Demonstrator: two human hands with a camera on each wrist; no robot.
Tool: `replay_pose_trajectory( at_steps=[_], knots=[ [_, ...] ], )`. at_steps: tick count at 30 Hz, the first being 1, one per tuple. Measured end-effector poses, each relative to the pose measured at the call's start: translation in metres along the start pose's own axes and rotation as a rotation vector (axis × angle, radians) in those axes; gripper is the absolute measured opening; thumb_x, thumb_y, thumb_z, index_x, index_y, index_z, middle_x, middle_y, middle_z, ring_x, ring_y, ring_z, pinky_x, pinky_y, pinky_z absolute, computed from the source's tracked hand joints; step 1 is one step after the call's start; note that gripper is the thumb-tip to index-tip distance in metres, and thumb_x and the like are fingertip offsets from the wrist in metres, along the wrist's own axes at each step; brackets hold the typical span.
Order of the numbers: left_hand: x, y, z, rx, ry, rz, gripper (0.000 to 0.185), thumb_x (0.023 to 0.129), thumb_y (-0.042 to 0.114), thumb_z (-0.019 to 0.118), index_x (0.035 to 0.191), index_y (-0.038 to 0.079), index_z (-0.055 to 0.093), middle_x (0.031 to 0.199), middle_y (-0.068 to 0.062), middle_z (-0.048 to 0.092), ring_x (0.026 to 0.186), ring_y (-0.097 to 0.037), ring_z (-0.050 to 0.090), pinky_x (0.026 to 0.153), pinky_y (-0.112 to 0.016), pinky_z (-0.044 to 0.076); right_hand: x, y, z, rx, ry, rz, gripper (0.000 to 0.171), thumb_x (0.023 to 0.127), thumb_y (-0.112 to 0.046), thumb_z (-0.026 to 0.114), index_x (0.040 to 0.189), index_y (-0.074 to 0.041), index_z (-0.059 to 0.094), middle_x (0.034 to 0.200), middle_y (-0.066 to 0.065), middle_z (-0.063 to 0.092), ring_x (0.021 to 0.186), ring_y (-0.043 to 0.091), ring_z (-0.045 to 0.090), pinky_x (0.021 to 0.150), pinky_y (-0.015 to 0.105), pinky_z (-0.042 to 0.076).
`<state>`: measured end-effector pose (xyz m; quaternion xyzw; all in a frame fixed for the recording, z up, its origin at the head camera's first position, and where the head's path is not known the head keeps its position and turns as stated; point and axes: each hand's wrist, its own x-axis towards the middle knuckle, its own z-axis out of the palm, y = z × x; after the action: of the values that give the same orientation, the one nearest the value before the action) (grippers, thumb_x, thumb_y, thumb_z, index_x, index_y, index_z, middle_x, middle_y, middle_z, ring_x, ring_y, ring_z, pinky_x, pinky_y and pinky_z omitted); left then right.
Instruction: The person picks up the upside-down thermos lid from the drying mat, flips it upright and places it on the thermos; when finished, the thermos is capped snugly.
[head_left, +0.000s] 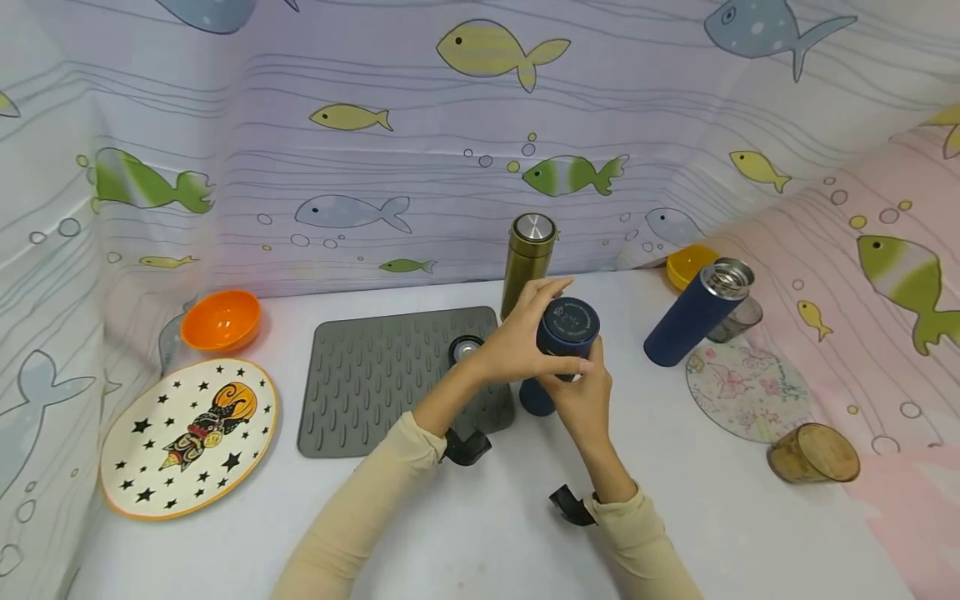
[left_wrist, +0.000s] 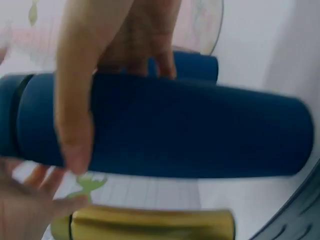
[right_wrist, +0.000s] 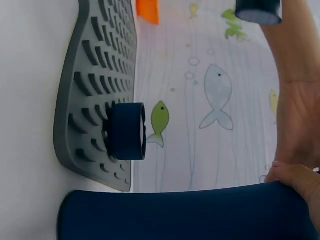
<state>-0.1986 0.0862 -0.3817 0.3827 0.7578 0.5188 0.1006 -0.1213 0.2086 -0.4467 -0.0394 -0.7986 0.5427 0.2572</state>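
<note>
A dark blue thermos (head_left: pixel 537 398) stands near the middle of the table, close to the grey mat's right edge. Raised marks show on its round blue top (head_left: pixel 569 319). My right hand (head_left: pixel 588 400) grips the body just under the top; in the left wrist view its thumb (left_wrist: pixel 75 130) crosses the blue side. Around the top curves my left hand (head_left: pixel 519 340), thumb in front and fingers behind. Those fingers look blurred in the left wrist view. A blue cap (right_wrist: pixel 126 131) with a black ring lies on the grey ribbed mat (head_left: pixel 375 383), partly hidden behind my left forearm.
Behind my hands stands a gold thermos (head_left: pixel 528 258). To the right are an uncapped blue bottle (head_left: pixel 690 321), a yellow bowl (head_left: pixel 688 265), a round floral mat (head_left: pixel 742 392) and an amber glass (head_left: pixel 810 454). An orange bowl (head_left: pixel 221 321) and star-patterned plate (head_left: pixel 247 417) lie left.
</note>
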Motion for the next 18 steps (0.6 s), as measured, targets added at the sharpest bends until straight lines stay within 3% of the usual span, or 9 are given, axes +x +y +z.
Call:
replay_pose_trajectory(
  at_steps=[3, 5, 7, 11, 13, 15, 18],
  knots=[
    [-0.0002, -0.0037, 0.0041, -0.067, 0.052, 0.007, 0.097, 0.076, 0.021, 0.085, 0.154, 0.013, 0.029, 0.143, -0.01, 0.041, 0.13, -0.02, 0.045, 0.11, -0.039, 0.041, 0.0004, -0.0005, 0.0011, -0.002, 0.0, 0.011, 0.068, 0.079, -0.009, 0.084, 0.136, -0.001, 0.048, 0.119, 0.019, 0.067, 0.11, 0.032, 0.064, 0.089, 0.05, 0.052],
    [-0.0003, -0.0062, 0.0059, -0.182, 0.053, 0.038, 0.089, 0.078, 0.013, 0.08, 0.153, 0.01, 0.031, 0.144, -0.012, 0.044, 0.13, -0.024, 0.047, 0.113, -0.04, 0.038, 0.0005, -0.0006, 0.0012, -0.013, -0.001, 0.028, 0.067, 0.079, -0.01, 0.084, 0.135, -0.002, 0.048, 0.12, 0.018, 0.067, 0.111, 0.031, 0.064, 0.09, 0.05, 0.053],
    [-0.0004, -0.0082, 0.0067, -0.236, 0.034, 0.053, 0.087, 0.078, 0.007, 0.077, 0.152, 0.008, 0.031, 0.148, -0.013, 0.042, 0.134, -0.024, 0.045, 0.115, -0.04, 0.035, 0.0003, -0.0004, 0.0011, -0.026, -0.004, 0.031, 0.069, 0.079, -0.011, 0.084, 0.137, -0.002, 0.047, 0.123, 0.018, 0.066, 0.115, 0.032, 0.063, 0.093, 0.051, 0.052],
    [0.0002, -0.0094, 0.0077, -0.168, 0.039, 0.032, 0.085, 0.077, 0.016, 0.082, 0.147, 0.009, 0.034, 0.145, -0.011, 0.046, 0.131, -0.021, 0.049, 0.111, -0.037, 0.039, -0.0003, -0.0008, 0.0006, -0.004, -0.015, 0.037, 0.071, 0.078, -0.008, 0.084, 0.138, -0.001, 0.045, 0.123, 0.02, 0.065, 0.116, 0.035, 0.061, 0.094, 0.054, 0.05],
    [0.0003, -0.0097, 0.007, -0.191, 0.025, 0.033, 0.078, 0.079, 0.016, 0.079, 0.145, 0.008, 0.037, 0.144, -0.012, 0.048, 0.128, -0.023, 0.051, 0.109, -0.04, 0.042, -0.0005, -0.001, 0.0002, 0.003, -0.021, 0.043, 0.073, 0.078, -0.009, 0.084, 0.139, -0.002, 0.045, 0.125, 0.019, 0.064, 0.117, 0.035, 0.061, 0.095, 0.054, 0.05],
    [-0.0002, -0.0097, 0.0047, -0.229, -0.005, 0.042, 0.072, 0.081, 0.016, 0.072, 0.145, 0.007, 0.038, 0.15, -0.012, 0.043, 0.136, -0.025, 0.045, 0.113, -0.046, 0.038, -0.0006, -0.0011, -0.0002, 0.006, -0.029, 0.06, 0.075, 0.078, -0.012, 0.085, 0.14, -0.004, 0.044, 0.126, 0.018, 0.064, 0.116, 0.033, 0.061, 0.095, 0.052, 0.05],
    [-0.0005, -0.0052, 0.0032, -0.175, -0.002, 0.039, 0.075, 0.081, 0.019, 0.073, 0.146, 0.008, 0.039, 0.153, -0.01, 0.036, 0.14, -0.027, 0.039, 0.115, -0.05, 0.033, -0.0004, -0.0012, -0.0011, 0.009, -0.035, 0.073, 0.071, 0.078, -0.014, 0.085, 0.137, -0.004, 0.046, 0.123, 0.016, 0.065, 0.114, 0.03, 0.062, 0.094, 0.05, 0.05]
  ],
)
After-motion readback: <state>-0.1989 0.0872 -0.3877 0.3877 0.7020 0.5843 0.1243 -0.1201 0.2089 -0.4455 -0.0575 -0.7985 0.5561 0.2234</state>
